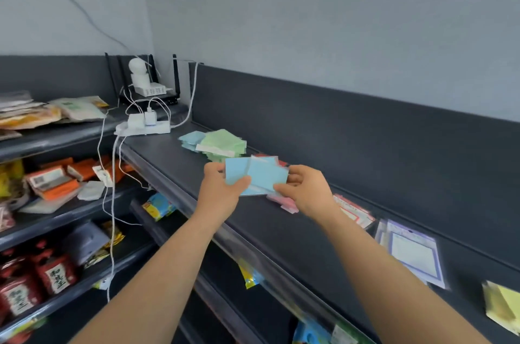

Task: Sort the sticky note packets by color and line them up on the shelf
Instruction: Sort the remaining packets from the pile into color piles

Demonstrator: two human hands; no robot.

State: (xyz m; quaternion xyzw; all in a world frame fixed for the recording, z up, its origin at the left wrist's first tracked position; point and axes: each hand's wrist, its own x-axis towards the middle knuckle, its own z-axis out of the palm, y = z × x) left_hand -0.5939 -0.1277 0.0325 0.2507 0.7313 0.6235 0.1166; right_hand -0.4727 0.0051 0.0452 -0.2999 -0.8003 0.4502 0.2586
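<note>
Both hands hold a small stack of light blue sticky note packets (261,175) above the dark top shelf (281,231). My left hand (222,189) grips the stack's left edge, thumb on top. My right hand (304,189) pinches its right edge. Behind them on the shelf lies a pile of green packets (225,144) with a few pale blue packets (191,139) at its left. Pink packets (284,203) lie on the shelf under my right hand. A bit of red packet (281,162) shows behind the blue stack. Yellow packets (503,307) lie at the far right.
A white power strip (143,127) with chargers and cables sits at the shelf's left end, a router and a white camera behind it. Purple-framed label packs (413,253) and red-framed ones (354,211) lie to the right. Lower shelves at left hold snack packs.
</note>
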